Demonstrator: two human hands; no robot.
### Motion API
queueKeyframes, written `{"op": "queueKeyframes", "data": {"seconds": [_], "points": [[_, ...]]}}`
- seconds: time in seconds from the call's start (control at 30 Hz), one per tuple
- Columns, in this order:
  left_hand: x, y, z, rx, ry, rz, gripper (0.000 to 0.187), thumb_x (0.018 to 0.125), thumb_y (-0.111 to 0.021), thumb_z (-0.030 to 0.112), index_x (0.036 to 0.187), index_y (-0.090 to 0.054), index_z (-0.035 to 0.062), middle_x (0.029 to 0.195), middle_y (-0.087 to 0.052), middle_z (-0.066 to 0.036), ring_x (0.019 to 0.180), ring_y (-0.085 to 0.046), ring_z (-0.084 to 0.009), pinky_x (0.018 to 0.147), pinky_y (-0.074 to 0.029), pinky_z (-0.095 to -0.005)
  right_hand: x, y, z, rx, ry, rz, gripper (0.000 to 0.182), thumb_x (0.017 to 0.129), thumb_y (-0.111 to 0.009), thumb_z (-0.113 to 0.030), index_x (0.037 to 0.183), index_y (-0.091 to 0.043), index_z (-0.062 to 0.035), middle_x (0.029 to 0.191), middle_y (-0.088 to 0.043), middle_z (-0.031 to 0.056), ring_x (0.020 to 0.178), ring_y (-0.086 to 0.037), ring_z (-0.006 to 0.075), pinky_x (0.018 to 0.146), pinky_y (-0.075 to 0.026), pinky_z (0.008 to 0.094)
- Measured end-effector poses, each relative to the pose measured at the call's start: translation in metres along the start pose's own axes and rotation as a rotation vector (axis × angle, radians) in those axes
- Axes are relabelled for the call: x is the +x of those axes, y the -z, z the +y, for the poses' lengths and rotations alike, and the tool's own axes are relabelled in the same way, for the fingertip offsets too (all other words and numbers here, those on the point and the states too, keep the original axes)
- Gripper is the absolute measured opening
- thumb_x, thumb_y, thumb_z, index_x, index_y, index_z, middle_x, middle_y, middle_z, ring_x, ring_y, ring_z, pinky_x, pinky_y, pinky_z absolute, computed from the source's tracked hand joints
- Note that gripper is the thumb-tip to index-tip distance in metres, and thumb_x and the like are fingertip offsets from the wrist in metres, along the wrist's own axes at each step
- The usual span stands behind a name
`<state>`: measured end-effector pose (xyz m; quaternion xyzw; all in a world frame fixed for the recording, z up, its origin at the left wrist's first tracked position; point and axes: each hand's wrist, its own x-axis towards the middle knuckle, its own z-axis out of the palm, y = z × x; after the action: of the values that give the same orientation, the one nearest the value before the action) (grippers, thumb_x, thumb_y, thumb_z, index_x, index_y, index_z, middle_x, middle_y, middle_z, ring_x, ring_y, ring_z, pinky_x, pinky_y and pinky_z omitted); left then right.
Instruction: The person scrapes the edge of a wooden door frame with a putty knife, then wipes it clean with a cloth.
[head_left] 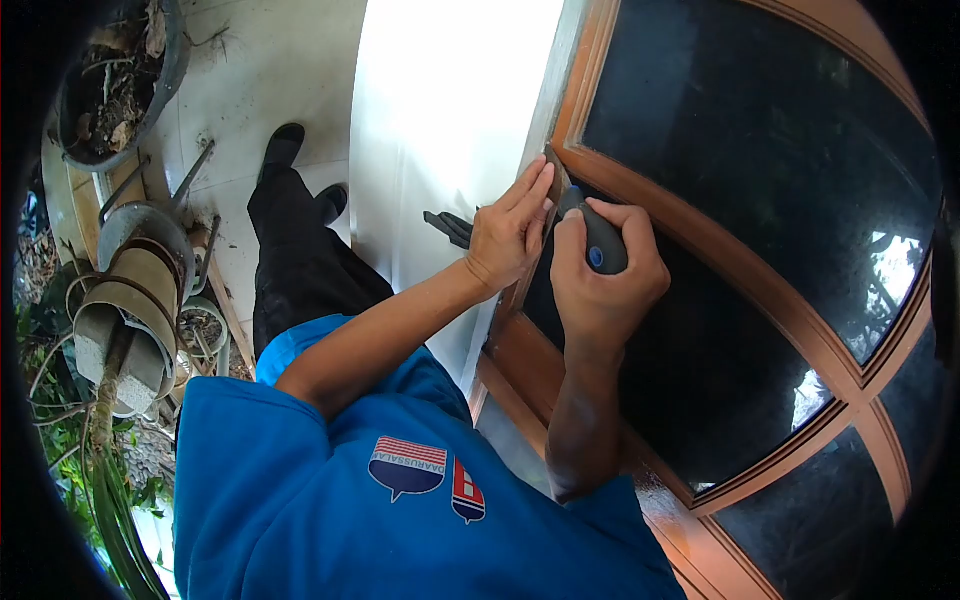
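Observation:
My left hand (510,235) lies with fingers stretched out against a narrow brown strip (557,178) at the corner of the wooden window frame (690,215). Just to its right, my right hand (612,270) is wrapped round a dark grey tool (605,240) with a blue oval on its side. The tool's front end points up toward the strip and the frame; its tip is hard to make out. Dark glass panes (740,130) fill the frame. A black object (450,228) shows beside my left wrist, against the bright white surface (430,130).
Potted plants stand on the left: a dark pot with dry leaves (165,70), a beige container (140,285) and a smaller pot (203,328). Metal legs and long green leaves are near them. My feet in dark footwear (284,145) are on the pale tiled floor (235,120).

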<state>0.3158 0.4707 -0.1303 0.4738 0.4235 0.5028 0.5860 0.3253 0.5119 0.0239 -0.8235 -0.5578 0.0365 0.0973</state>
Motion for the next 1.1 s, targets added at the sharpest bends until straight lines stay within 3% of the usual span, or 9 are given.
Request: {"op": "queueKeyframes", "data": {"seconds": [0.1, 0.4, 0.5, 0.6, 0.8, 0.9, 0.93, 1.07, 1.1], "points": [[0.002, 0.002, 0.0, -0.009, -0.005, -0.016, 0.04, 0.088, -0.061, 0.003, 0.128, -0.058, 0.002, 0.132, -0.056, -0.021, 0.097, -0.067, -0.0364, 0.078, -0.058, -0.0352, 0.0, 0.007, 0.001, 0.008, 0.063, -0.004, 0.016, 0.076, -0.072, -0.006, 0.086, -0.062, 0.0006, 0.071, -0.064, 0.0128, 0.064, -0.068, 0.0235, 0.056, -0.051, 0.0305], [0.005, 0.001, 0.002, 0.016, -0.021, -0.028, 0.041, 0.089, -0.059, 0.003, 0.13, -0.056, 0.0018, 0.133, -0.054, -0.022, 0.1, -0.066, -0.0369, 0.079, -0.058, -0.0353, -0.001, 0.005, 0.008, 0.03, 0.078, 0.037, 0.016, 0.077, -0.072, -0.007, 0.087, -0.062, 0.0008, 0.072, -0.065, 0.0131, 0.065, -0.068, 0.0253, 0.058, -0.053, 0.0318], [0.006, -0.001, 0.004, 0.031, 0.014, -0.016, 0.041, 0.09, -0.058, 0.004, 0.131, -0.055, 0.002, 0.134, -0.054, -0.022, 0.101, -0.066, -0.0371, 0.079, -0.057, -0.0352, 0.001, 0.0, 0.006, 0.05, 0.019, 0.046, 0.009, 0.076, -0.069, -0.002, 0.084, -0.065, 0.0004, 0.077, -0.069, 0.01, 0.069, -0.068, 0.0178, 0.064, -0.053, 0.0288], [0.008, -0.001, 0.001, 0.034, 0.021, -0.024, 0.042, 0.09, -0.059, 0.004, 0.131, -0.055, 0.0028, 0.134, -0.053, -0.021, 0.101, -0.066, -0.037, 0.08, -0.057, -0.0357, 0.001, -0.003, 0.01, 0.023, 0.035, 0.037, 0.015, 0.076, -0.072, -0.007, 0.085, -0.061, -0.0003, 0.072, -0.065, 0.0117, 0.065, -0.068, 0.0232, 0.056, -0.053, 0.0306], [-0.004, 0.015, 0.002, -0.087, -0.019, -0.101, 0.048, 0.086, -0.056, 0.0, 0.133, -0.049, -0.0045, 0.13, -0.055, -0.026, 0.115, -0.059, -0.0391, 0.096, -0.049, -0.038, -0.001, 0.011, 0.006, 0.039, -0.043, -0.046, 0.015, 0.077, -0.071, -0.007, 0.087, -0.063, 0.0, 0.072, -0.066, 0.0107, 0.065, -0.068, 0.0199, 0.055, -0.053, 0.0293], [-0.016, 0.047, 0.012, -0.229, 0.052, -0.221, 0.055, 0.079, -0.054, -0.002, 0.134, -0.045, -0.0066, 0.122, -0.056, -0.025, 0.113, -0.058, -0.0369, 0.098, -0.044, -0.0363, -0.02, 0.024, 0.012, 0.145, -0.162, -0.004, 0.016, 0.078, -0.07, -0.008, 0.09, -0.064, 0.0002, 0.073, -0.066, 0.0103, 0.066, -0.069, 0.0194, 0.055, -0.053, 0.029], [-0.021, 0.051, 0.01, -0.23, 0.068, -0.207, 0.056, 0.074, -0.054, -0.002, 0.129, -0.047, -0.0046, 0.115, -0.055, -0.021, 0.105, -0.058, -0.033, 0.095, -0.044, -0.0344, -0.026, 0.035, 0.013, 0.153, -0.113, -0.003, 0.016, 0.078, -0.069, -0.006, 0.091, -0.064, 0.0015, 0.078, -0.068, 0.0121, 0.069, -0.07, 0.0207, 0.056, -0.055, 0.0287], [-0.004, 0.043, 0.016, -0.103, 0.0, -0.082, 0.046, 0.074, -0.057, -0.003, 0.12, -0.05, -0.0024, 0.108, -0.055, -0.019, 0.1, -0.058, -0.033, 0.091, -0.045, -0.0349, -0.05, 0.066, 0.005, 0.236, -0.05, 0.083, 0.018, 0.077, -0.065, -0.003, 0.094, -0.062, 0.0042, 0.087, -0.068, 0.0188, 0.075, -0.071, 0.0261, 0.063, -0.06, 0.0295], [0.005, 0.034, 0.012, -0.114, -0.003, -0.058, 0.047, 0.075, -0.057, -0.004, 0.121, -0.048, -0.002, 0.108, -0.054, -0.019, 0.1, -0.057, -0.0328, 0.09, -0.045, -0.0353, -0.058, 0.072, 0.008, 0.241, -0.023, 0.101, 0.018, 0.077, -0.064, -0.001, 0.094, -0.062, 0.005, 0.089, -0.068, 0.0197, 0.07, -0.068, 0.0209, 0.058, -0.058, 0.0256]]}}
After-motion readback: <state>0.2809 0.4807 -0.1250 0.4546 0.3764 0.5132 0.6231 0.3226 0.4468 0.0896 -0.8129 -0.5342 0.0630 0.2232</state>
